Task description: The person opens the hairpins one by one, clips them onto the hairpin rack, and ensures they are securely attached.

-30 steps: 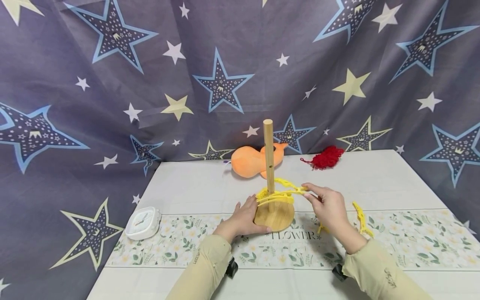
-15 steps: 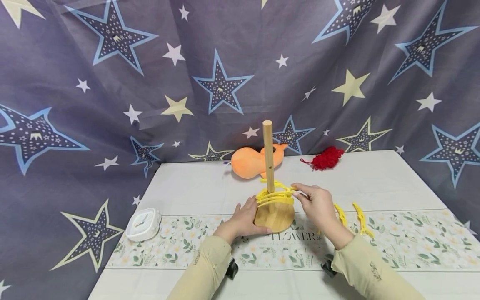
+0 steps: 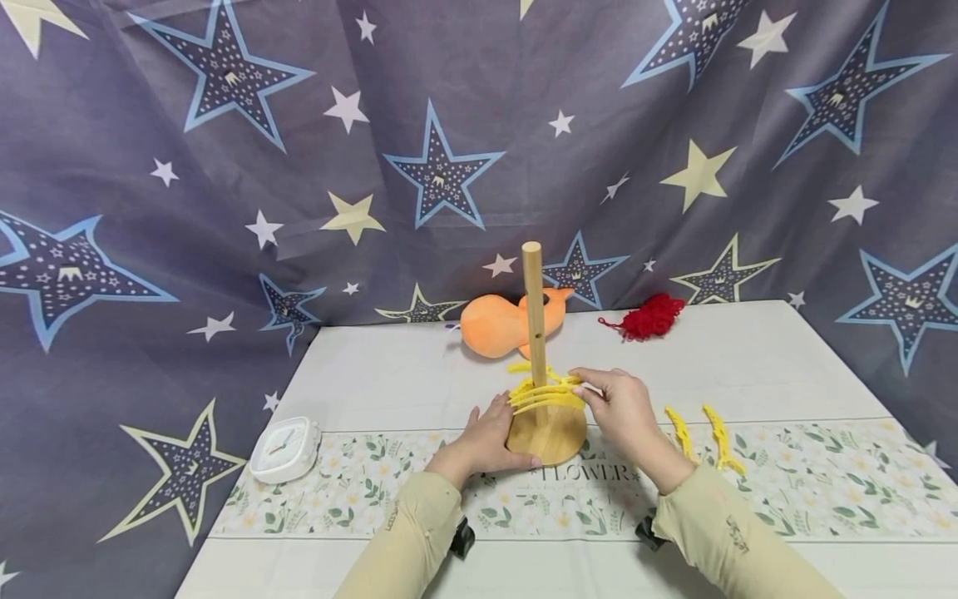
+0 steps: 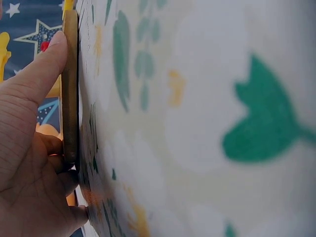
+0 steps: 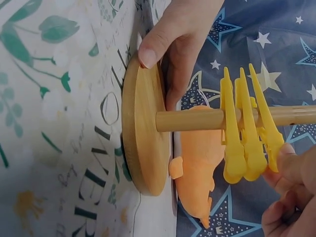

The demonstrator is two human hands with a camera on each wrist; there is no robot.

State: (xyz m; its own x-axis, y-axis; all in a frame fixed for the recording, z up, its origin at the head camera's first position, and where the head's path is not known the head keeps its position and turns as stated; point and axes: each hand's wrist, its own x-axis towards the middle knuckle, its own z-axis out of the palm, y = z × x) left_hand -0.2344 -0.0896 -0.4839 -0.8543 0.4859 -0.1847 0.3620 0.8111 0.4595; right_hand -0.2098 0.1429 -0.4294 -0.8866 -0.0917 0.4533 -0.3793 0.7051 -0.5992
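A wooden stand (image 3: pixel 535 333), a round base with an upright pole, stands on the table. At the left of its base, my left hand (image 3: pixel 486 438) grips the edge, thumb (image 4: pixel 47 61) at the front and fingers round the side. Several slender yellow plastic pieces (image 5: pixel 234 158) with tapered ends and rounded bulges sit across the lower pole, side by side. My right hand (image 3: pixel 624 408) pinches the uppermost yellow plastic piece (image 5: pixel 266 118) by its right end between thumb and forefinger, where it lies against the pole. Part of this piece is hidden behind the pole in the head view.
Two more yellow plastic pieces (image 3: pixel 722 441) lie on the floral strip at right. Behind the stand are an orange plush toy (image 3: pixel 494 326) and, farther right, a red yarn bundle (image 3: pixel 649 318). A white clock (image 3: pixel 286 449) stands at left.
My right hand has moved left toward the pole, bringing the pinched yellow piece against it above the others. My left hand keeps its place on the base.
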